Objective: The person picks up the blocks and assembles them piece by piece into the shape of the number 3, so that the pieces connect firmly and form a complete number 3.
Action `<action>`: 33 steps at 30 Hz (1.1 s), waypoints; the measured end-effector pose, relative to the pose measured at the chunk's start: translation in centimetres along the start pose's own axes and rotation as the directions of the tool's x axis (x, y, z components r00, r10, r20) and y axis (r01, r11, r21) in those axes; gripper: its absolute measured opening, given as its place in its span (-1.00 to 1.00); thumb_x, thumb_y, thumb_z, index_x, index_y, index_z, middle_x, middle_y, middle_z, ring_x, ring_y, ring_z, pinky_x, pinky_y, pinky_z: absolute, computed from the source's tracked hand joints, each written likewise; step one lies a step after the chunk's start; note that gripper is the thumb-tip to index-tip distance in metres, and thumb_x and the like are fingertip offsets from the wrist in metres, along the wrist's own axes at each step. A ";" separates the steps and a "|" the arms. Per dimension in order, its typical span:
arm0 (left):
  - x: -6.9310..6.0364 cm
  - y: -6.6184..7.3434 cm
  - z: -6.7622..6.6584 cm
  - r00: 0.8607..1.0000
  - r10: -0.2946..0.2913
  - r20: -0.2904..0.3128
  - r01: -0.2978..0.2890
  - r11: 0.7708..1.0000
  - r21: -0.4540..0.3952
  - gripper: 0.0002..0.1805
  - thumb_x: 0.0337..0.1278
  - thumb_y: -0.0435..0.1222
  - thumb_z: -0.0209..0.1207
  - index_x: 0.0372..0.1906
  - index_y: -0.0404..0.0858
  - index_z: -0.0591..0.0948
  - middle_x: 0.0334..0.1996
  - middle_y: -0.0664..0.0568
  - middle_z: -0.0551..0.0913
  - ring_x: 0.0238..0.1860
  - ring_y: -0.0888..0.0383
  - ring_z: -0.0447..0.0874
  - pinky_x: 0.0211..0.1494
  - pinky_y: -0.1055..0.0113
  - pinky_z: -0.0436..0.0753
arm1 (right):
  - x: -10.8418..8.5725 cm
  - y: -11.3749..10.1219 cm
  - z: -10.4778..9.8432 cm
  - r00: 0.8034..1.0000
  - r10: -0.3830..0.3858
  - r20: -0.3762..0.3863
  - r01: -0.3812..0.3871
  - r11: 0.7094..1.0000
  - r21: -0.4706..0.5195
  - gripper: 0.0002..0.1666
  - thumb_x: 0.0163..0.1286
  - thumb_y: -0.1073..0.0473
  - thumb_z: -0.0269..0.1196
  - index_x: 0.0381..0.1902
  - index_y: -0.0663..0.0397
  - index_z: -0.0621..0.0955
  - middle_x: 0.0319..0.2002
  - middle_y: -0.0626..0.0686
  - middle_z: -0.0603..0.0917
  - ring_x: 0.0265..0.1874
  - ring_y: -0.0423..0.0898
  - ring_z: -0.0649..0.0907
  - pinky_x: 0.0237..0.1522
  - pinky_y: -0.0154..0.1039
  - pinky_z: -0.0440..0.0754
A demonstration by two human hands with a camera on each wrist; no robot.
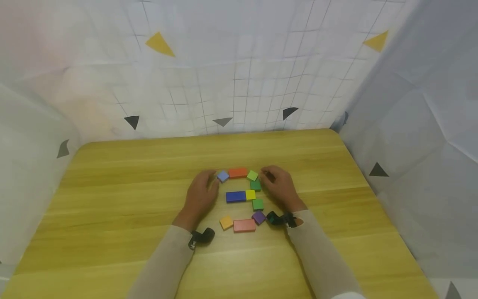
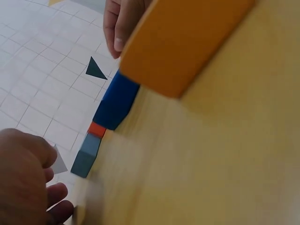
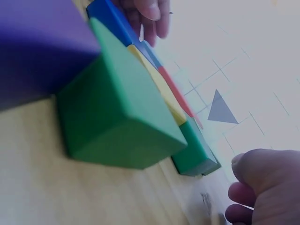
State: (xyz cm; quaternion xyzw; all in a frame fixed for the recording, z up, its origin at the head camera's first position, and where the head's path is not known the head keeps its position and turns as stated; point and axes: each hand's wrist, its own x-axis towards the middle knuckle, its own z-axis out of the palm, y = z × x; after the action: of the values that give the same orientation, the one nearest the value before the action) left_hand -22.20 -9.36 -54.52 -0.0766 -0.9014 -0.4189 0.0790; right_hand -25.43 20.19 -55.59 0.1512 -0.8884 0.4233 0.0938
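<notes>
My left hand (image 1: 201, 191) rests at the left of a light blue block (image 1: 223, 176), its fingers loosely bent and nothing in them. In the left wrist view a small gap separates the thumb from that block (image 2: 86, 157). On the other side, my right hand (image 1: 279, 186) lies beside a light green block (image 1: 252, 175) and a dark green block (image 1: 255, 185). Its fingers are also loosely bent and hold nothing; the right wrist view shows the thumb apart from the green blocks. A red-orange block (image 1: 237, 173) sits between the light blue and light green ones.
Below lie a long blue block (image 1: 235, 197), a yellow block (image 1: 250, 194), a green block (image 1: 257, 204), a purple block (image 1: 259, 217), a pink block (image 1: 244, 226) and an orange block (image 1: 226, 223). The wooden table (image 1: 123, 199) meets a patterned cloth (image 1: 239, 83) behind.
</notes>
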 end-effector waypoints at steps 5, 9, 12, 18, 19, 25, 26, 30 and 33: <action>-1.2 -0.6 -0.8 1.000 0.024 -0.011 -0.024 0.999 0.039 -0.56 0.41 -0.08 0.07 0.26 -0.16 0.52 0.19 -0.06 0.60 0.28 -0.06 0.49 0.38 -0.04 0.38 | -0.9 0.2 -0.6 1.000 -0.004 -0.019 0.003 1.000 -0.031 -0.62 0.44 -0.02 0.24 0.10 0.04 0.65 0.00 -0.01 0.69 -0.05 -0.09 0.65 0.03 -0.08 0.63; -1.7 -0.7 -1.1 0.999 0.031 -0.014 -0.030 0.999 0.038 -0.56 0.40 -0.10 0.08 0.26 -0.18 0.52 0.23 -0.07 0.58 0.32 -0.07 0.46 0.40 -0.03 0.36 | -1.1 0.1 -0.8 1.000 -0.008 -0.024 0.007 0.999 -0.039 -0.63 0.45 0.02 0.24 0.09 0.08 0.65 0.02 0.06 0.69 -0.02 -0.03 0.66 0.05 -0.03 0.62; -2.2 -0.7 -1.3 1.000 0.025 -0.010 -0.025 0.999 0.036 -0.56 0.39 -0.11 0.08 0.27 -0.18 0.52 0.23 -0.07 0.57 0.32 -0.07 0.46 0.41 -0.02 0.36 | -1.5 0.1 -0.9 1.000 0.002 -0.020 -0.003 0.999 -0.045 -0.62 0.46 0.00 0.23 0.09 0.09 0.65 0.03 0.06 0.69 -0.01 -0.02 0.65 0.06 -0.02 0.62; -3.4 -0.6 -2.0 1.000 0.026 -0.016 -0.025 0.999 0.028 -0.58 0.40 -0.11 0.09 0.25 -0.17 0.53 0.23 -0.06 0.58 0.32 -0.05 0.46 0.40 0.00 0.37 | -2.4 -0.2 -1.0 0.999 0.017 -0.027 -0.019 0.998 -0.058 -0.60 0.45 -0.02 0.24 0.11 0.07 0.64 0.06 0.06 0.68 0.03 0.00 0.64 0.11 0.01 0.59; -3.7 -0.7 -2.1 0.999 0.029 -0.017 -0.028 0.999 0.030 -0.58 0.41 -0.11 0.09 0.25 -0.17 0.53 0.22 -0.05 0.58 0.31 -0.04 0.46 0.39 0.00 0.38 | -2.6 -0.3 -1.0 0.999 0.017 -0.029 -0.019 0.998 -0.066 -0.60 0.44 -0.02 0.24 0.12 0.07 0.64 0.07 0.06 0.68 0.05 0.00 0.64 0.12 0.01 0.58; -5.4 -0.5 -2.8 0.999 0.027 -0.021 -0.026 0.999 0.017 -0.59 0.40 -0.11 0.10 0.23 -0.17 0.55 0.19 -0.06 0.60 0.29 -0.05 0.48 0.37 -0.01 0.40 | -3.5 -0.5 -1.4 0.999 -0.010 -0.041 0.006 0.996 -0.087 -0.58 0.45 0.00 0.24 0.13 0.12 0.63 0.08 0.10 0.68 0.09 0.05 0.63 0.16 0.04 0.55; -5.6 -0.5 -2.9 0.999 0.028 -0.019 -0.028 0.999 0.016 -0.60 0.40 -0.12 0.10 0.23 -0.17 0.55 0.19 -0.06 0.60 0.29 -0.06 0.48 0.37 -0.02 0.40 | -3.6 -0.5 -1.4 0.999 -0.012 -0.041 0.008 0.996 -0.087 -0.58 0.45 0.01 0.24 0.12 0.14 0.63 0.08 0.11 0.68 0.08 0.06 0.63 0.16 0.05 0.55; -6.6 -0.5 -3.1 1.000 0.019 -0.010 -0.019 1.000 0.013 -0.60 0.40 -0.11 0.11 0.23 -0.15 0.55 0.20 -0.05 0.60 0.30 -0.04 0.47 0.38 0.00 0.39 | -4.3 -0.7 -1.5 0.999 -0.001 -0.034 -0.002 0.996 -0.084 -0.59 0.45 0.01 0.24 0.11 0.14 0.64 0.06 0.12 0.69 0.06 0.06 0.64 0.14 0.05 0.56; -7.1 -0.6 -3.0 1.000 0.010 -0.010 -0.010 1.000 0.010 -0.60 0.40 -0.11 0.11 0.24 -0.13 0.55 0.21 -0.02 0.59 0.32 -0.01 0.46 0.39 0.02 0.39 | -4.7 -0.7 -1.5 0.999 -0.001 -0.034 -0.002 0.997 -0.082 -0.61 0.44 0.03 0.25 0.10 0.14 0.64 0.05 0.11 0.69 0.05 0.05 0.64 0.13 0.04 0.57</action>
State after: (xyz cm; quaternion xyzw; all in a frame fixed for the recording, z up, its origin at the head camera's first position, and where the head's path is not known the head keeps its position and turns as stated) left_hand -15.12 -12.60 -54.54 -0.0785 -0.9026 -0.4144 0.0859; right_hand -20.73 21.79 -55.51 0.1397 -0.9034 0.3889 0.1148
